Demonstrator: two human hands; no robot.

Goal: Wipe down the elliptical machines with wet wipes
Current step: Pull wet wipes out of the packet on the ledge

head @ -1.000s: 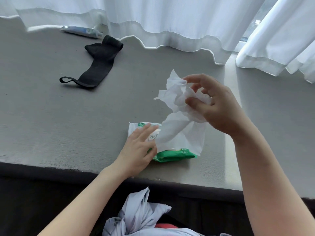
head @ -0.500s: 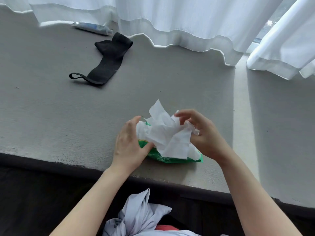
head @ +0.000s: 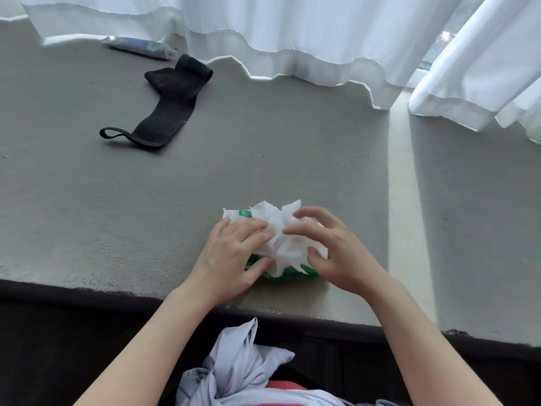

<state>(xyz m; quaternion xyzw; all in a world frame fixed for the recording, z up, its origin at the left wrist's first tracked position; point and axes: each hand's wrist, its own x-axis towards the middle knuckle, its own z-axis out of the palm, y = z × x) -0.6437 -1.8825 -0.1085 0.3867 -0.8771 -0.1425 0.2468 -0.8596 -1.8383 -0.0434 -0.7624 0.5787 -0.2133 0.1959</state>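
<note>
A crumpled white wet wipe (head: 281,241) lies bunched on top of a green and white wipes pack (head: 288,275), which rests on the grey ledge (head: 146,215) near its front edge. My left hand (head: 231,253) presses flat on the pack's left side, with straight fingers touching the wipe. My right hand (head: 336,253) arches over the wipe's right side, its index finger and thumb curled onto the wipe. Most of the pack is hidden under the wipe and both hands. No elliptical machine is in view.
A black strap with a loop (head: 167,106) lies at the back left of the ledge, and a tube (head: 140,48) sits behind it under the white curtains (head: 292,33). The ledge's dark front edge runs below my wrists. Knotted light clothing (head: 243,367) shows at the bottom.
My right hand has brought the wipe from raised above the ledge down onto the pack. My left hand stayed on the pack and now touches the wipe too.
</note>
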